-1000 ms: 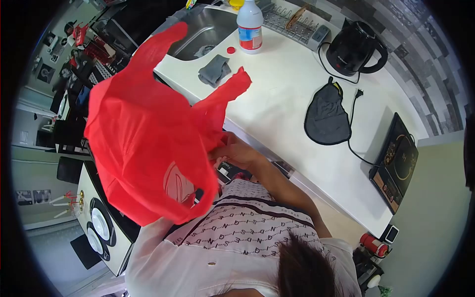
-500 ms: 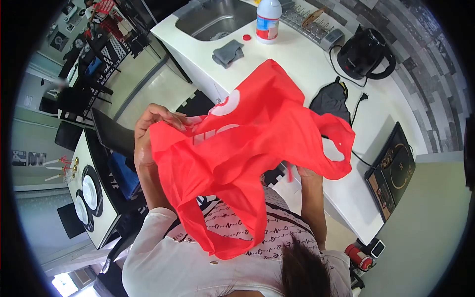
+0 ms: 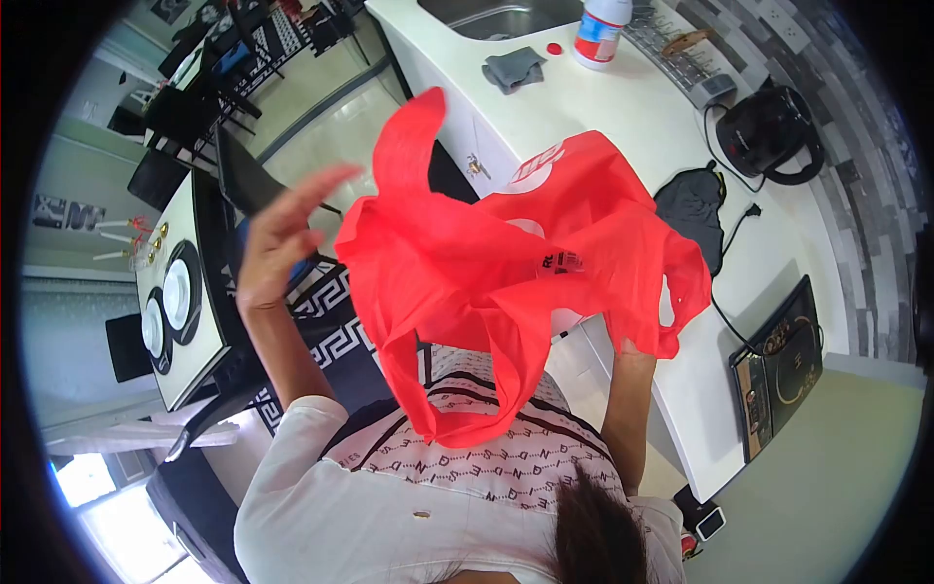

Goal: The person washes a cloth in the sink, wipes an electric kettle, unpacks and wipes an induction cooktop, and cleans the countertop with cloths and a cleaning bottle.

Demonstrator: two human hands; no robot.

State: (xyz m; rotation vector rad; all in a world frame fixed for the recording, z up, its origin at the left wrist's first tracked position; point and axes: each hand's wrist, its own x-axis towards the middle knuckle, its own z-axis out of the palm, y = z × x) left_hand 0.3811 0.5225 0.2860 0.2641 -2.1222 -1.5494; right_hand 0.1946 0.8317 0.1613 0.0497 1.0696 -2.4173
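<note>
Head view: a red bag hangs between the two hands, in front of the patterned garment, and in this view it covers part of the white table edge. Its long axis goes across the body, from left to right. One handle stands up at the left side, and one loop hangs toward the chest. The left hand is just beside the left end, so the bag lies to the right of its fingers. These fingers are spread, look empty and are a little blurred; the left forearm rises from the elbow. The right forearm reaches up under the opposite end; the right hand is mostly hidden by cloth, so I cannot tell whether its fingers pinch.
</note>
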